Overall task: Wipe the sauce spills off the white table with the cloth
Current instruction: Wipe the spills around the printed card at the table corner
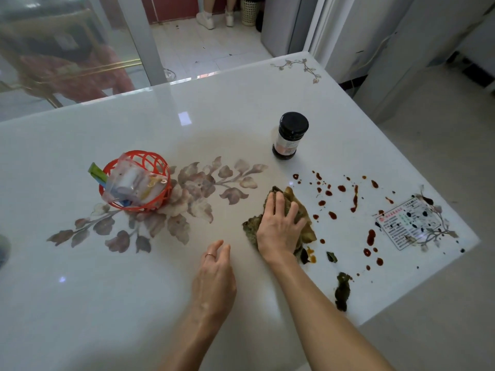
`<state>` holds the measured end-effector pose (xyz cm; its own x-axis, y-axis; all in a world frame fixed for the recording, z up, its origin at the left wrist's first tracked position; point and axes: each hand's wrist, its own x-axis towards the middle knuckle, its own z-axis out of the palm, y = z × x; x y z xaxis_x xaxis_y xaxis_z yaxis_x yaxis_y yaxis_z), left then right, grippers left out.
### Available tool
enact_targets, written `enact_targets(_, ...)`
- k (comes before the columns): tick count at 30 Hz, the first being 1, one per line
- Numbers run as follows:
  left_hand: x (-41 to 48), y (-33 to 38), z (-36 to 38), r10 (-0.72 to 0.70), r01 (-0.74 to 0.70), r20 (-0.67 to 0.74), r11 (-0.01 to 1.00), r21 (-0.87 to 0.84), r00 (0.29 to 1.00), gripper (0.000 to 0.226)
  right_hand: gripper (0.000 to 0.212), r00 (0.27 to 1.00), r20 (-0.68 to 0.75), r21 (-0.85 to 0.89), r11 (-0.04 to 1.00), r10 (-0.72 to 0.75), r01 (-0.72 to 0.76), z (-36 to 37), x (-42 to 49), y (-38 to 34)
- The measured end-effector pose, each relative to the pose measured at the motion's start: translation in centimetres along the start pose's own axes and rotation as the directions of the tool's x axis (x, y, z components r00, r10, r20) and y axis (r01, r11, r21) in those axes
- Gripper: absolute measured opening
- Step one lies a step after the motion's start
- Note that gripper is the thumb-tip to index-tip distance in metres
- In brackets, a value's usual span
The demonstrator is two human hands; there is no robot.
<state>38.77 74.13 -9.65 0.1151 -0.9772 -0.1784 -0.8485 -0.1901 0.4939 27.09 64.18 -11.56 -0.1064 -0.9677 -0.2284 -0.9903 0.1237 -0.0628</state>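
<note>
A crumpled olive-brown cloth [304, 226] lies on the white table [241, 124], right of centre. My right hand [280, 226] presses flat on it with the fingers spread. Dark red sauce spills [332, 199] dot the table to the right of the cloth, reaching a printed sticker [407, 223] near the right edge. Dark leafy bits [342, 290] lie near the front edge. My left hand [214, 274] hovers left of the cloth, fingers loosely curled, holding nothing.
A dark sauce jar [290, 135] with a black lid stands behind the spills. An orange wire basket [139, 180] with a plastic bag in it sits at left. A person's legs [217, 12] stand on the tiled floor beyond the table.
</note>
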Motion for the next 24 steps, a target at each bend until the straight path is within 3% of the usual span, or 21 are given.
enact_targets(5, -0.4, 1.5, 0.6, 0.030, -0.030, 0.021, 1.000, -0.006, 0.999, 0.051, 0.067, 0.986, -0.060, -0.061, 0.987, -0.153, 0.150, 1.7, -3.1, 2.0)
enact_targets(11, -1.5, 1.3, 0.7, 0.025, -0.025, 0.031, 0.999, 0.021, 0.999, 0.053, 0.068, 0.997, -0.002, 0.022, 0.997, -0.078, 0.078, 0.7, -2.7, 1.7)
enact_targets(16, -2.2, 2.4, 1.1, 0.027, -0.027, 0.052, 1.000, 0.011, 0.998, 0.053, 0.065, 0.953, -0.077, -0.064, 0.955, -0.293, 0.289, 2.8, -6.5, 4.2)
enact_targets(21, -2.7, 1.8, 0.9, 0.007, -0.009, 0.047, 0.999, 0.043, 0.999, 0.056, 0.070, 0.973, -0.170, -0.026, 0.988, -0.157, 0.155, 2.4, -4.7, 5.6)
enact_targets(24, -2.9, 2.0, 1.1, 0.009, -0.012, 0.058, 0.999, 0.051, 0.998, 0.056, 0.065, 0.943, -0.192, -0.064, 0.962, -0.273, 0.266, 3.6, -7.8, 5.9)
